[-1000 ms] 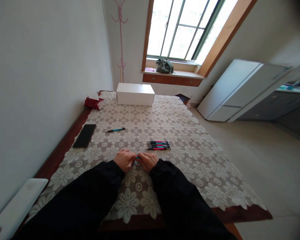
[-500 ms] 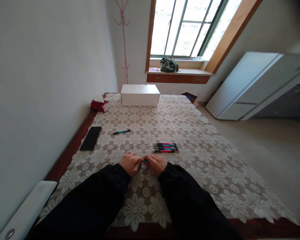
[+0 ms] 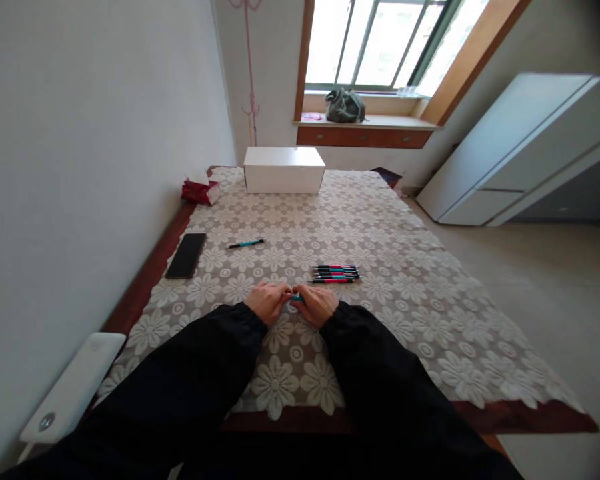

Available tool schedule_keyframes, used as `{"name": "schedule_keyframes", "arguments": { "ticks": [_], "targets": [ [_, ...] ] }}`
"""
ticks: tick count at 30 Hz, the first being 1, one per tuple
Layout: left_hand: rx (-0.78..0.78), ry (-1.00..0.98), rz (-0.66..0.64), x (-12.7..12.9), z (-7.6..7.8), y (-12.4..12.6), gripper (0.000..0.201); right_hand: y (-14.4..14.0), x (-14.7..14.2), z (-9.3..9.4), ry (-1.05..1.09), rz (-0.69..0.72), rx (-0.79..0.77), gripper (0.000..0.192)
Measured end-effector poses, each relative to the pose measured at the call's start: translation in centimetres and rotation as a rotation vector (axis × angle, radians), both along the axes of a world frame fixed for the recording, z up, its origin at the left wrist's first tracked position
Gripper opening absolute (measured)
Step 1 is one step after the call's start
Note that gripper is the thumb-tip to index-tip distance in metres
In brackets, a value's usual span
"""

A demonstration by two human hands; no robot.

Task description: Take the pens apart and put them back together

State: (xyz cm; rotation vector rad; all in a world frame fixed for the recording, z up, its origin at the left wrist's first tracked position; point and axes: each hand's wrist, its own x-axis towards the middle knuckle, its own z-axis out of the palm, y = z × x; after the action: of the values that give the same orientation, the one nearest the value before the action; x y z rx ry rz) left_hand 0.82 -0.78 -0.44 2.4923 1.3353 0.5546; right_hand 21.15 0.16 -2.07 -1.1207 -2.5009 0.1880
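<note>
Near the front middle of the table, my left hand (image 3: 267, 301) and my right hand (image 3: 316, 304) meet with fingers closed. A short teal piece of a pen (image 3: 297, 297) shows between them; the rest is hidden by my fingers. Just beyond my right hand lie several pens (image 3: 336, 274) side by side, black with red or teal barrels. One teal and black pen (image 3: 246, 244) lies alone, farther off beyond my left hand.
A black phone (image 3: 187, 255) lies at the left. At the far end stand a white box (image 3: 284, 179) and a red tissue pack (image 3: 200, 193). A white power strip (image 3: 75, 387) is at the left edge. A flowered lace tablecloth (image 3: 400, 280) covers the table.
The view has tipped down a little, so everything sits higher in the picture. Both hands stay together on the pen, their fingers slightly shifted. The other pens lie as before.
</note>
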Motion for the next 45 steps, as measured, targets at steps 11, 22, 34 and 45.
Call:
{"name": "schedule_keyframes", "arguments": {
  "ticks": [11, 22, 34, 45],
  "targets": [
    [0.039, 0.054, 0.016, 0.1, -0.4, 0.3, 0.033, -0.4, -0.2, -0.3, 0.018, -0.020, 0.047, 0.019],
    [-0.100, -0.012, 0.026, -0.5, -0.2, 0.6, 0.024, 0.2, -0.1, -0.3, -0.006, 0.054, 0.205, 0.016],
    [0.015, -0.025, -0.039, -0.8, -0.5, 0.6, 0.031, -0.1, 0.0, -0.3, 0.035, 0.041, 0.148, 0.015],
    [0.070, 0.053, -0.060, -1.3, -0.3, 1.0, 0.025, 0.9, 1.4, -0.2, -0.050, 0.013, 0.121, 0.014]
  ]
}}
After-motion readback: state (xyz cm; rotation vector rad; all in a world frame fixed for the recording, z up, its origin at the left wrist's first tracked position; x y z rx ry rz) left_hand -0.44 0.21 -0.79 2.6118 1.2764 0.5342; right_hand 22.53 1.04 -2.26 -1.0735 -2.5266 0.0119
